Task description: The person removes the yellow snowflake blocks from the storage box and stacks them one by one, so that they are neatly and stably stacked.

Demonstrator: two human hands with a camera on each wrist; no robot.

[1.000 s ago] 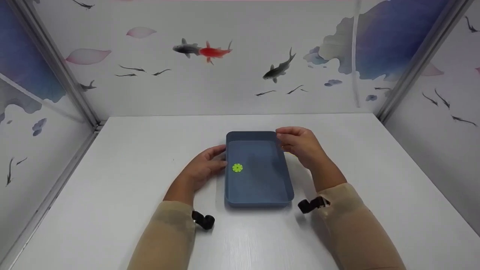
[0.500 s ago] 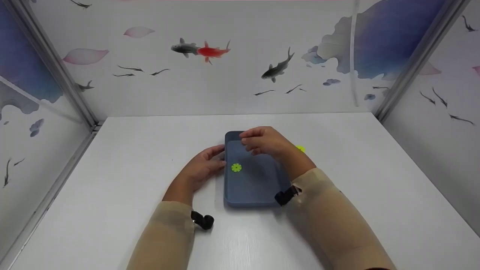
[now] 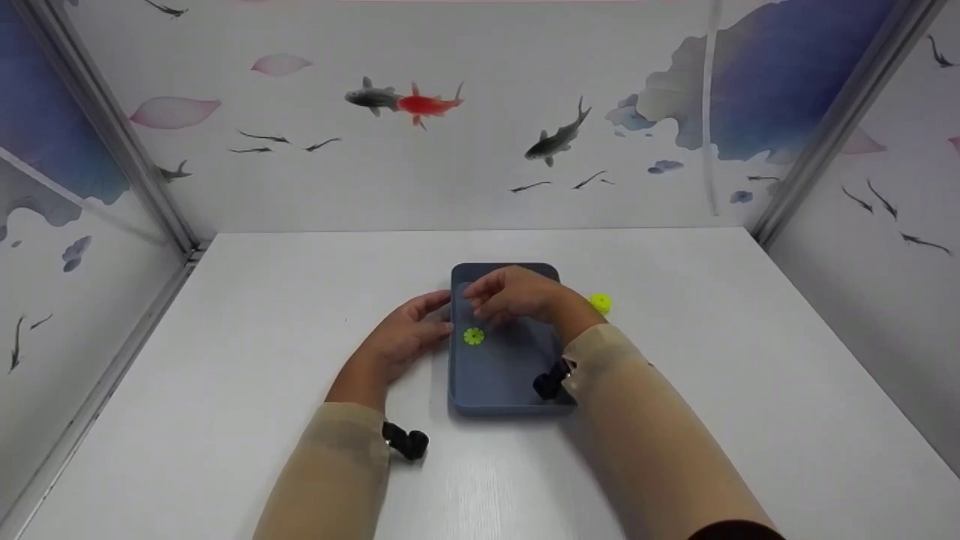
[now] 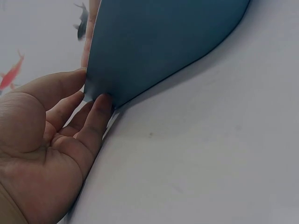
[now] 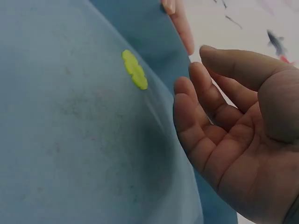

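A blue-grey rectangular tray (image 3: 487,386) stands on the white table, its long side running away from me. One yellow-green notched disc (image 3: 473,337) lies flat on its floor near the left wall. My left hand (image 3: 401,334) stays at the tray's left side; in the left wrist view its fingertips (image 4: 103,101) touch the outer wall and the thumb meets the rim. Over the tray's far half hovers my right hand (image 3: 514,292), fingers loosely bent. The right wrist view shows nothing between its thumb and fingers, with the disc (image 5: 134,70) beyond the fingertips.
More yellow-green pieces (image 3: 600,302) sit on the table just right of the tray, partly behind my right wrist. White panels (image 3: 480,187) printed with fish enclose the back and sides, with metal posts (image 3: 825,142) at the corners.
My right hand has moved left from the tray's right rim to over its inside, uncovering the yellow-green pieces on the table. The left hand and tray have stayed put.
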